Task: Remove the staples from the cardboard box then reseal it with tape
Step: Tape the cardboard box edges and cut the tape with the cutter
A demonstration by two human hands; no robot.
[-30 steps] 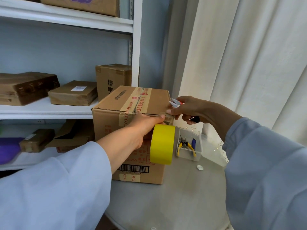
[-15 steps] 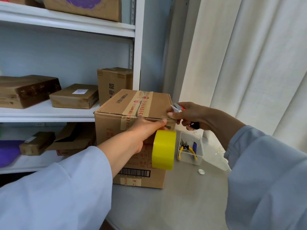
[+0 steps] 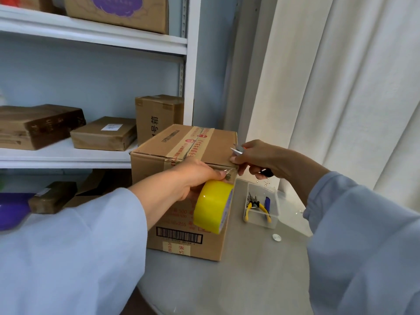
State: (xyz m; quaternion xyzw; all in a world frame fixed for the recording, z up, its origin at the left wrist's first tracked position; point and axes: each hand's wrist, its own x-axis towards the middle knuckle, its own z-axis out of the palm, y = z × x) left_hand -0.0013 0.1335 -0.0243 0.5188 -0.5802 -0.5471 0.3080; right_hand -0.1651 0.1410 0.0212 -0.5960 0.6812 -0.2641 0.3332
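**A:** What is changing at the cardboard box (image 3: 181,153) right now?

**B:** Compared with a second ago, not much is moving. The left hand (image 3: 193,178) is still curling around the yellow tape roll (image 3: 212,205), holding it against the box's front face near the top right corner. A clear strip of tape (image 3: 229,172) is stretching from the roll up to that top edge. The right hand (image 3: 256,160) is still pinching the strip's end onto the corner while gripping small scissors (image 3: 237,151), blades pointing left. The view itself is shifting slightly, so the box is sitting lower in the picture than before.

**A:** What is that meaning for the task?

**B:** I am judging that the resealing is under way and a cut is coming. I am seeing no staples on the box, though they would be too small to tell.

**A:** Where is the box sitting?

**B:** On the round grey table (image 3: 250,280), at its far left edge, against the white shelves (image 3: 68,155).

**A:** Counts?

**B:** One box on the table, one tape roll, one pair of scissors. One clear tray (image 3: 261,221) is standing just beside the box, holding one pair of yellow-handled pliers (image 3: 256,206) and one blue item. One small silver disc (image 3: 276,237) is lying near the tray. On the middle shelf, three parcels are resting.
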